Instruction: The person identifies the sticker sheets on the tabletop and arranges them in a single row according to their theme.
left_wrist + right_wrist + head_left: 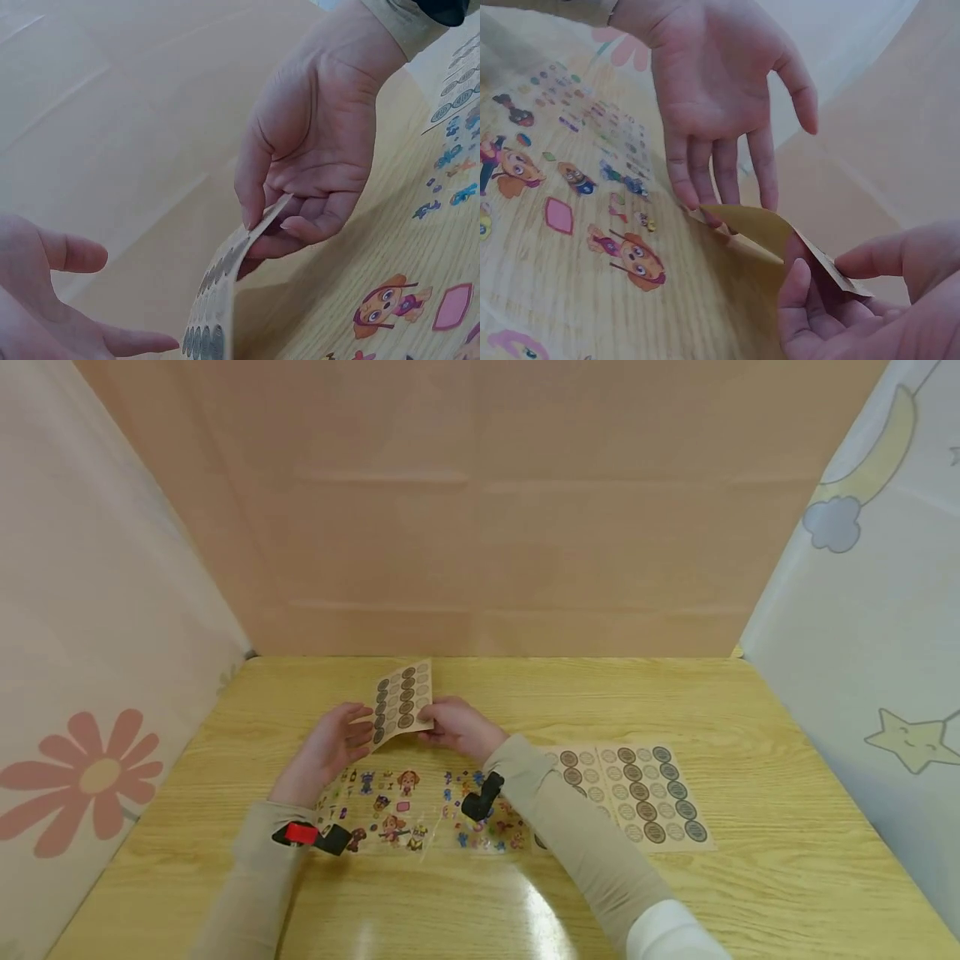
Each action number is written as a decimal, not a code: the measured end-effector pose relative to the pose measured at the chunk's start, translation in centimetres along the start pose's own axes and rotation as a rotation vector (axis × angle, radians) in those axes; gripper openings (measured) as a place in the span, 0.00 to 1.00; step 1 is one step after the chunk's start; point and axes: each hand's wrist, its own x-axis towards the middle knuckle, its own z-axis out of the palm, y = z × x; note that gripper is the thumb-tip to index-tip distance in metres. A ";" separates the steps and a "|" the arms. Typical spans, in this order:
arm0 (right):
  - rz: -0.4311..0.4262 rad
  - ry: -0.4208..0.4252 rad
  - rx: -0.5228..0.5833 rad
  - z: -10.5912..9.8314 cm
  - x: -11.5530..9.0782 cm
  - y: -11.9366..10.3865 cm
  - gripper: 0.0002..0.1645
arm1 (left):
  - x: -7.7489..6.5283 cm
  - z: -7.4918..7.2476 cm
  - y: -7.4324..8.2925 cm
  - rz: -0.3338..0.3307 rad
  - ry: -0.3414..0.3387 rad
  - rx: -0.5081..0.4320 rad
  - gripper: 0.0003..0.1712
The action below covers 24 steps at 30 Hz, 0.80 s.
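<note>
A kraft-brown sheet of round stickers (402,697), with dark and light columns, is raised and curved over the far left of the table. My right hand (463,727) pinches its right edge between thumb and fingers, as the left wrist view also shows. My left hand (330,747) is at the sheet's left side, fingers extended and thumb apart. In the right wrist view the fingertips of the left hand (716,97) are at the sheet's far edge (754,225); whether they all touch it I cannot tell.
Clear sheets of cartoon stickers (382,810) lie on the wooden table (787,793) below the hands, partly under the forearms. To the right lie more round-sticker sheets (637,793). Patterned side walls and a plain back panel (510,543) enclose the table.
</note>
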 end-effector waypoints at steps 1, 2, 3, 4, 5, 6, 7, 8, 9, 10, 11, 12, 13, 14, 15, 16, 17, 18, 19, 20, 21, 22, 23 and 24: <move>-0.004 0.003 0.009 -0.1 0.0 -0.1 0.08 | -0.1 0.0 0.0 0.007 -0.001 -0.008 0.36; -0.013 0.005 0.013 -0.1 0.0 -0.2 0.09 | -0.1 0.0 -0.1 0.012 0.001 -0.024 0.36; -0.022 0.002 0.022 -0.2 -0.1 -0.3 0.10 | -0.2 0.0 -0.1 0.016 0.004 -0.046 0.36; -0.030 -0.003 0.031 -0.4 -0.2 -0.4 0.13 | -0.2 0.1 -0.1 0.018 0.005 -0.068 0.36; -0.040 -0.008 0.036 -0.6 -0.3 -0.5 0.17 | -0.2 0.1 -0.1 0.022 0.006 -0.074 0.36; -0.053 -0.015 0.036 -0.8 -0.6 -0.7 0.20 | -0.2 0.2 -0.2 0.027 0.006 -0.084 0.36; -0.068 -0.027 0.031 -1.0 -0.8 -0.8 0.24 | -0.1 0.4 -0.2 0.029 0.007 -0.089 0.36; -0.078 -0.034 0.028 -1.2 -1.1 -0.9 0.26 | -0.1 0.5 -0.2 0.030 0.007 -0.089 0.36; -0.086 -0.041 0.022 -1.5 -1.4 -1.0 0.26 | -0.1 0.6 -0.3 0.034 0.005 -0.077 0.35; -0.098 -0.050 0.007 -1.7 -1.7 -1.1 0.26 | -0.1 0.7 -0.3 0.040 0.003 -0.066 0.34; -0.105 -0.054 -0.002 -2.0 -2.0 -1.2 0.26 | 0.0 0.9 -0.4 0.048 -0.001 -0.053 0.33; -0.111 -0.057 -0.014 -2.2 -2.3 -1.3 0.26 | 0.0 1.0 -0.4 0.055 -0.003 -0.052 0.31; -0.112 -0.059 -0.022 -2.5 -2.7 -1.4 0.26 | 0.0 1.1 -0.5 0.062 -0.014 -0.046 0.31; -0.113 -0.061 -0.032 -2.8 -3.0 -1.5 0.26 | 0.0 1.2 -0.6 0.070 -0.024 -0.045 0.29; -0.116 -0.062 -0.046 -3.0 -3.3 -1.6 0.26 | 0.0 1.3 -0.7 0.079 -0.037 -0.045 0.29; -0.119 -0.064 -0.060 -3.2 -3.7 -1.7 0.26 | 0.0 1.5 -0.8 0.087 -0.044 -0.047 0.28; -0.120 -0.066 -0.069 -3.4 -4.0 -1.7 0.26 | -0.1 1.7 -0.8 0.095 -0.053 -0.049 0.28; -0.122 -0.071 -0.075 -3.6 -4.3 -1.8 0.25 | -0.1 1.9 -0.9 0.100 -0.059 -0.055 0.27; -0.124 -0.080 -0.073 -3.8 -4.6 -1.9 0.25 | -0.1 2.2 -0.9 0.105 -0.060 -0.069 0.27; -0.128 -0.091 -0.075 -3.9 -4.8 -1.9 0.25 | -0.1 2.5 -0.9 0.108 -0.055 -0.092 0.27; -0.130 -0.101 -0.072 -4.0 -5.1 -1.9 0.25 | -0.1 2.8 -0.9 0.111 -0.053 -0.110 0.27; -0.135 -0.112 -0.075 -4.0 -5.3 -1.9 0.24 | -0.1 3.1 -0.9 0.117 -0.049 -0.133 0.27; -0.136 -0.123 -0.067 -4.1 -5.6 -1.9 0.24 | -0.1 3.4 -0.8 0.122 -0.047 -0.156 0.27; -0.136 -0.131 -0.059 -4.2 -5.8 -1.9 0.24 | -0.1 3.7 -0.8 0.127 -0.043 -0.173 0.27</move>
